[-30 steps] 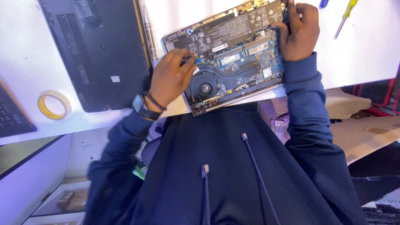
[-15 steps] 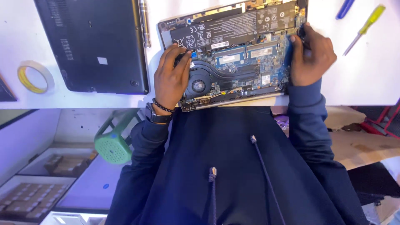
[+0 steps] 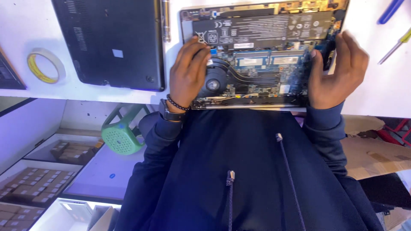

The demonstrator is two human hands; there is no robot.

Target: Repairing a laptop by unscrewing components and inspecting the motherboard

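Since half a second ago, the laptop (image 3: pixel 261 55) is seen closer and more square to the table edge, and both hands have been spread wider over it.

It lies open on the white table (image 3: pixel 372 90), bottom cover off, with its boards and fan (image 3: pixel 212 81) showing. It is near the table's front edge, right in front of the person.

The left hand (image 3: pixel 187 77) is laid flat on the left side, fingers loosely curled down by the fan. Nothing is gripped in it. The right hand (image 3: pixel 336 72) is half open at the right edge, thumb inside and fingers cupped round the rim, so that edge is lightly held.

A black cover (image 3: pixel 109 42) is lying to the left, near a tape roll (image 3: pixel 45 64). Two screwdrivers (image 3: pixel 396 42) are kept at the far right. A green stool (image 3: pixel 122 134) is seen under the table.

To do this well, it is judged that the laptop should be held steady by its rim only. Soft pushes should be used, and the tiny parts and thin wires should be left untouched.
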